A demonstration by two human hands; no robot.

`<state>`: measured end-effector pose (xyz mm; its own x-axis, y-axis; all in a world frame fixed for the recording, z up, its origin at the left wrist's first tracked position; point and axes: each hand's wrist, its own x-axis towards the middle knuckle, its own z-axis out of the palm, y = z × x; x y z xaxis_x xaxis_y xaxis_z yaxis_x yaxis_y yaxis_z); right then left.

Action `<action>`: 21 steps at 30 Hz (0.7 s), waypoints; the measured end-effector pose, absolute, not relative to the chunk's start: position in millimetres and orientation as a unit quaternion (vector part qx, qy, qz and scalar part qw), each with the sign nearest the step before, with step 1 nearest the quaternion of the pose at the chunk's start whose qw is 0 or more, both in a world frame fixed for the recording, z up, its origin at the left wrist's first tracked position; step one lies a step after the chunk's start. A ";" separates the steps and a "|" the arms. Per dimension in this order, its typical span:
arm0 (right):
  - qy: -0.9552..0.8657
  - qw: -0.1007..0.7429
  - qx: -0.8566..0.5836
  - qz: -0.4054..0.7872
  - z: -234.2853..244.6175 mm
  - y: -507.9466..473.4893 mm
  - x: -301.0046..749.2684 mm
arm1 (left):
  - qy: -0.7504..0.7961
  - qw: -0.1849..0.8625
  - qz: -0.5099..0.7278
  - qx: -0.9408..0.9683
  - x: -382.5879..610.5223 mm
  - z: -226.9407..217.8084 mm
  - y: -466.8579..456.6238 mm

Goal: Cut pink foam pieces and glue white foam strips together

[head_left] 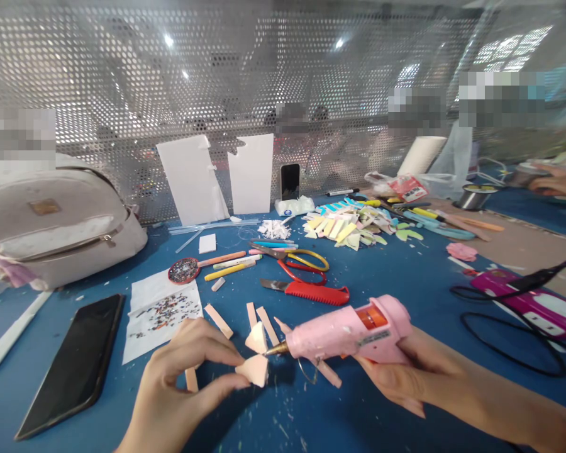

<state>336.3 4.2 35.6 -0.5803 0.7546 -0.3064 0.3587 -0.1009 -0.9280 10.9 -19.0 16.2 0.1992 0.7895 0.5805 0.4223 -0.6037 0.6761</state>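
Observation:
My left hand [183,377] pinches a small pale peach foam piece [255,370] between thumb and fingertips. In my right hand [405,377] is a pink hot glue gun [339,330], its metal nozzle at the edge of that piece. A second pale foam piece [256,340] sits just behind the nozzle. Several peach strips [219,321] lie around the two pieces on the blue table. Beyond the glue gun rests a red utility knife [316,292], with scissors [306,259] behind it. My right fingers are partly hidden by the glue gun's handle.
At left are a phone [75,365], a paper with dark bits [163,314] and a pale backpack [56,220]. A heap of foam scraps [349,223] lies at the back. A purple power strip [528,299] with a black cable stands at right. Another person's hand [559,182] is far right.

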 end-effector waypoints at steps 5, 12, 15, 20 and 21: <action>-0.614 0.204 -0.457 0.610 35.5 -1.6 333.9 | 0.403 0.192 0.484 0.753 10.5 15.1 -18.5; -0.586 0.242 -0.477 0.609 35.9 -6.6 328.7 | 0.404 0.195 0.480 0.754 9.2 15.0 -19.2; -0.591 0.240 -0.476 0.606 36.2 -5.6 328.9 | 0.401 0.200 0.481 0.754 9.8 16.6 -18.7; -0.592 0.248 -0.471 0.606 36.3 -6.5 327.9 | 0.402 0.193 0.481 0.755 12.3 19.3 -19.0; -0.591 0.249 -0.471 0.605 36.1 -6.7 327.7 | 0.400 0.192 0.482 0.756 12.4 19.2 -19.2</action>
